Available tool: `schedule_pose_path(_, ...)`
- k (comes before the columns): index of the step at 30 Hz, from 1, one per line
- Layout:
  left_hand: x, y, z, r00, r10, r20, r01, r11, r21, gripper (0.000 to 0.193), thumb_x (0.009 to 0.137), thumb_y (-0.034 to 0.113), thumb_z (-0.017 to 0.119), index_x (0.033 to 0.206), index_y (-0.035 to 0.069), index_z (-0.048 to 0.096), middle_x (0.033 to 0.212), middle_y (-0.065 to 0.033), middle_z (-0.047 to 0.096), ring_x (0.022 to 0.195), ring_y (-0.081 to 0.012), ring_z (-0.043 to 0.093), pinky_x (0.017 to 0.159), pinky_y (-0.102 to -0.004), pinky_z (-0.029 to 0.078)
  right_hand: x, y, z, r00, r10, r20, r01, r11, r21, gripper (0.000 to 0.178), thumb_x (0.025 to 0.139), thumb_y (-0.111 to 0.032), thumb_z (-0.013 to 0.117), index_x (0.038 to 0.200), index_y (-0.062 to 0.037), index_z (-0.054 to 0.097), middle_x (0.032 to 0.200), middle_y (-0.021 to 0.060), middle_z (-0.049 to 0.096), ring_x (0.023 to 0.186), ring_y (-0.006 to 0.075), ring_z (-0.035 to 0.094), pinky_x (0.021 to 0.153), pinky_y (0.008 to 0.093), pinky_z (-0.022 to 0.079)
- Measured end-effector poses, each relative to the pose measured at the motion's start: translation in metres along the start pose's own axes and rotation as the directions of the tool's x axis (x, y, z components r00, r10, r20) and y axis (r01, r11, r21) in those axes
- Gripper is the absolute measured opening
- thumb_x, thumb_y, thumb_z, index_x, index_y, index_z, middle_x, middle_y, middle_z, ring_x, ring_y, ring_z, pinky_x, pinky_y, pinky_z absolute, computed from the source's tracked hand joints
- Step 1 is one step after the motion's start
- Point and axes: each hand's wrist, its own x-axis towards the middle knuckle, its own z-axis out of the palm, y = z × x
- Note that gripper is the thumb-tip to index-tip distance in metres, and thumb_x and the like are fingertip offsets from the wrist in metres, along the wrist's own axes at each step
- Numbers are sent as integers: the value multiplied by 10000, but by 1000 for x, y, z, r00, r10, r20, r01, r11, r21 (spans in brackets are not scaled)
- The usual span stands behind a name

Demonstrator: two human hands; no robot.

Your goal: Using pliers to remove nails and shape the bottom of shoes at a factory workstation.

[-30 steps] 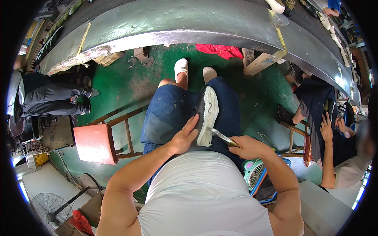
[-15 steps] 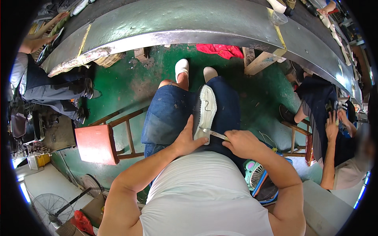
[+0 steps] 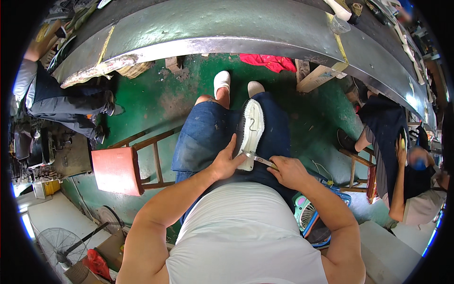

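Note:
A shoe (image 3: 253, 125) lies sole up along my lap, its long white underside facing me and a dark upper edge showing down its left side. A thin dark squiggle marks the white surface. My left hand (image 3: 226, 163) grips the shoe near its close end, the index finger along the side and the thumb over the edge. In my right hand (image 3: 287, 169) is a slim metal hand tool (image 3: 262, 160) with a hammer-like head. That head rests at the near part of the shoe, close to my left thumb; its exact kind is unclear.
A long metal-edged bench (image 3: 203, 28) spans the front. A red-topped wooden stool (image 3: 116, 171) stands left, a green fan (image 3: 305, 210) right. Two people sit at either side. Red cloth (image 3: 268, 62) lies under the bench; a wire fan (image 3: 60, 251) is at lower left.
My left thumb has moved forward from the shoe's near end, baring more of it. The tool stays near the thumb at a slightly different angle. The right-hand person's hands have shifted.

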Motion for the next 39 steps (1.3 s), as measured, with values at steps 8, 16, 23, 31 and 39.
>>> schedule_pose_path(8, 2, 9, 7, 974, 61, 217, -97, 982, 160, 1045, 976, 338, 601, 1520, -53, -201, 1600, -333, 127, 1502, -362, 212, 1200, -328, 221, -31, -5, 1, 951, 274, 144, -263, 960, -91, 198, 937, -195, 603, 970, -3, 566, 893, 226, 681, 821, 409, 679, 710, 496, 541)
schedule_pose_path(16, 23, -8, 27, 999, -22, 41, 32, 963, -268, 933, 1021, 247, 560, 1568, 64, -173, 1611, -217, 220, 1454, -238, 289, 1165, -288, 238, -9, -2, -56, 903, 215, 371, -283, 949, 138, 294, 968, -241, 591, 1002, 51, 580, 850, 231, 673, 835, 415, 666, 740, 477, 516)
schedule_pose_path(23, 17, 7, 28, 996, 32, -79, -36, 998, -49, 958, 981, 221, 610, 1572, 15, -114, 1553, -258, 333, 1390, -267, 401, 1139, -301, 313, 8, -10, -17, 967, 253, -12, -239, 927, 290, 389, 1020, -327, 514, 977, 55, 572, 823, 262, 654, 827, 469, 638, 739, 494, 499)
schedule_pose_path(31, -17, 56, -20, 989, 146, -33, -123, 666, -736, 721, 1006, 183, 585, 1587, 32, 187, 1463, -136, 482, 1261, -204, 532, 1083, -356, 407, -32, 31, 19, 895, 445, -34, -297, 651, 698, 382, 1057, -327, 455, 962, 16, 594, 738, 105, 669, 687, 194, 668, 648, 334, 520)
schedule_pose_path(39, 31, 187, -77, 944, 302, -132, -249, 391, -886, 768, 993, 658, 357, 1441, 39, 435, 1331, -183, 586, 1163, -312, 623, 963, -479, 537, -23, 33, 4, 906, 420, 39, -357, 714, 602, 373, 1051, -329, 471, 960, 3, 615, 748, 100, 690, 683, 208, 676, 649, 341, 527)
